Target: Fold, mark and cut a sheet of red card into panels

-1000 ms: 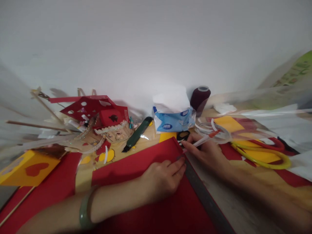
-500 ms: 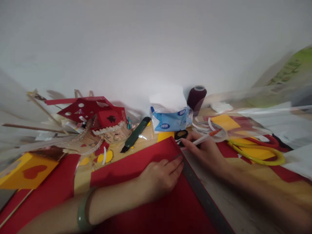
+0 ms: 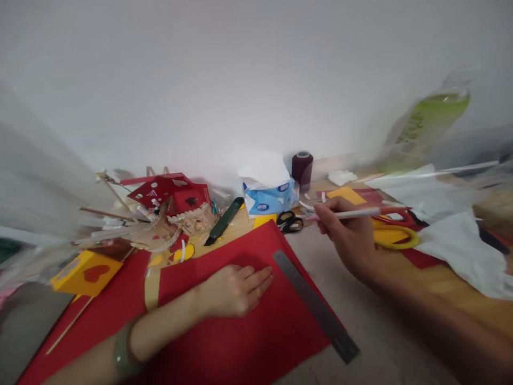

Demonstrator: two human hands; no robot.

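Note:
A large red sheet of card [image 3: 224, 337] lies in front of me. My left hand [image 3: 242, 289] rests on it with the fingers stretched out, holding nothing. A dark metal ruler [image 3: 310, 299] lies aslant near the sheet's right edge, a little apart from my left fingertips. Raised just right of the sheet, my right hand [image 3: 347, 230] is closed around a slim white pen [image 3: 358, 213], which points sideways. Black-handled scissors [image 3: 290, 222] lie at the sheet's far corner, left of my right hand.
Behind the sheet stand a blue tissue pack [image 3: 269, 199], a dark thread spool [image 3: 302, 171] and a green utility knife [image 3: 225, 220]. Paper models [image 3: 176, 195] crowd the left, beside a yellow box [image 3: 86, 272]. At right are yellow-handled scissors [image 3: 396, 237], crumpled tissue [image 3: 460, 240] and a bottle [image 3: 428, 125].
My left hand has come off the ruler and moved left on the red card. The ruler now lies free and angled. My right hand has lifted away rightward with the pen.

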